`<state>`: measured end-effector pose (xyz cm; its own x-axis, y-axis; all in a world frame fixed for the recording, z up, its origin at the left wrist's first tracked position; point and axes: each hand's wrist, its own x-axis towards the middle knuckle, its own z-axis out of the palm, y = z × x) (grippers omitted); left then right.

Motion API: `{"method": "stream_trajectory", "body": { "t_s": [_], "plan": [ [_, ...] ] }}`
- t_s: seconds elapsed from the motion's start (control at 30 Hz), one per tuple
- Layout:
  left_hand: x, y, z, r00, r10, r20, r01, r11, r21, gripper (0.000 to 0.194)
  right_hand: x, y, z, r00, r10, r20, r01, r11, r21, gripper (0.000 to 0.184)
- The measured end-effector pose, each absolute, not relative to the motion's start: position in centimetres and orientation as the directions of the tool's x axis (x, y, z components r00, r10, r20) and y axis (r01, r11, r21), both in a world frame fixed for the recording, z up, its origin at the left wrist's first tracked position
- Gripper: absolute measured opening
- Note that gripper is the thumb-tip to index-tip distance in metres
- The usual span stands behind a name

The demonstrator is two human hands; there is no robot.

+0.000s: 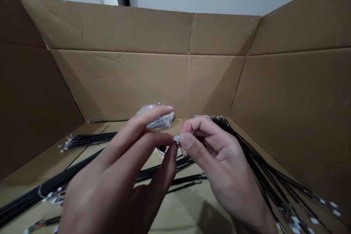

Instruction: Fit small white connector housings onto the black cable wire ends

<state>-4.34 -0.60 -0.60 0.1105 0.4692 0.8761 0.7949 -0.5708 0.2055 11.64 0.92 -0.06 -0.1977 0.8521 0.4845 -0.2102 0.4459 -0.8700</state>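
Note:
Both my hands meet in the middle of the view over the floor of a large cardboard box (287,91). My right hand (219,168) is closed, thumb and forefinger pinching a tiny white connector (176,138). My left hand (126,175) has its thumb and middle finger brought together at the same connector, while its index finger stretches out above. A thin black wire runs down from the pinch toward the box floor.
Bundles of black wires with small white connectors lie on the box floor: one at the left (87,139), a long one at the lower left (35,193), a big fan at the right (274,182). A crumpled clear plastic bag (160,119) sits by the back wall.

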Motion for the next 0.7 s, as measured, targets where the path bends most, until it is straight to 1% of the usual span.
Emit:
{"method": "stream_trajectory", "body": {
  "t_s": [0.07, 0.17, 0.23, 0.3, 0.37, 0.5, 0.7],
  "plan": [
    [-4.6, -0.7, -0.6, 0.094, 0.461, 0.883, 0.788, -0.576, 0.217, 0.007, 11.7, 1.0, -0.1, -0.21, 0.865, 0.455, -0.245, 0.404, -0.881, 0.019],
    [-4.9, -0.8, -0.3, 0.074, 0.49, 0.869, 0.75, -0.601, 0.276, 0.006, 11.7, 1.3, -0.2, -0.228, 0.872, 0.433, -0.334, 0.347, -0.876, 0.019],
    [-4.9, -0.8, 0.1, 0.075, 0.556, 0.828, 0.697, -0.623, 0.355, 0.007, 11.6, 1.5, -0.3, -0.248, 0.866, 0.433, -0.409, 0.312, -0.857, 0.018],
    [-4.9, -0.8, 0.5, 0.064, 0.635, 0.77, 0.633, -0.622, 0.461, 0.01, 11.6, 1.6, -0.4, -0.27, 0.859, 0.434, -0.474, 0.274, -0.837, 0.018],
    [-4.9, -0.8, 0.7, 0.039, 0.681, 0.731, 0.572, -0.615, 0.543, 0.011, 11.5, 1.7, -0.4, -0.29, 0.857, 0.426, -0.519, 0.233, -0.823, 0.019],
    [-5.0, -0.6, 0.7, 0.028, 0.713, 0.701, 0.46, -0.632, 0.624, 0.01, 11.5, 1.6, -0.5, -0.297, 0.864, 0.406, -0.547, 0.195, -0.814, 0.015],
    [-5.0, 0.0, 0.5, 0.041, 0.818, 0.574, 0.262, -0.563, 0.784, 0.011, 11.5, 1.7, -0.4, -0.276, 0.865, 0.42, -0.551, 0.215, -0.806, 0.014]
  ]
}}
